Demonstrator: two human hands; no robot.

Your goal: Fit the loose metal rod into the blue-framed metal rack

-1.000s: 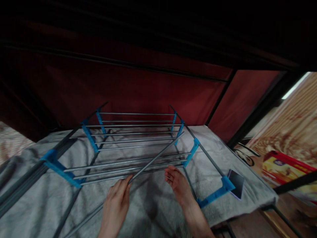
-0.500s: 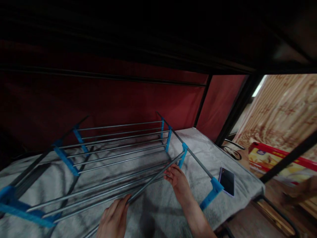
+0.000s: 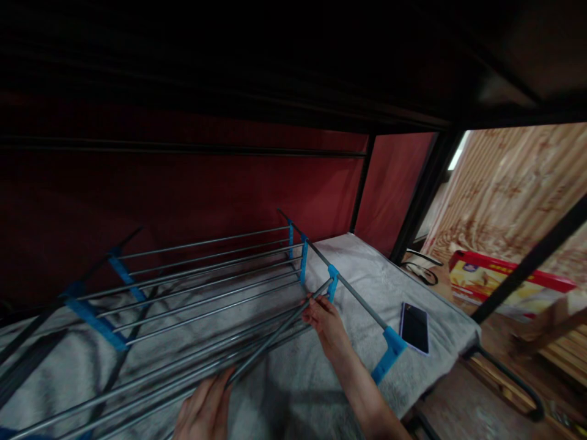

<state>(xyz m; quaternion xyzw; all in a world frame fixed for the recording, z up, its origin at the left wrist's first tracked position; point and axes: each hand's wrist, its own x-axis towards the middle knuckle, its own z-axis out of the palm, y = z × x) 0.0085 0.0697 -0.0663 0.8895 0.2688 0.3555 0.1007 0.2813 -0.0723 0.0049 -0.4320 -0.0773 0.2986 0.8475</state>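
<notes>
Remotely, I am gripping a grey rod point(image 3: 275, 337) in the left hand point(image 3: 204, 404) and pinching its farther part with the right point(image 3: 324, 322). It is slanting over the rack point(image 3: 215, 311), tip beside a blue bracket point(image 3: 333, 282); contact unclear.

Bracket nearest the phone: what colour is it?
The bracket is blue; the head view shows it best.

Red wall point(image 3: 206, 198), black metal frame point(image 3: 422, 195), patterned curtain point(image 3: 523, 189), brown floor point(image 3: 452, 394); bright sliver point(image 3: 458, 153) beside the curtain
</notes>
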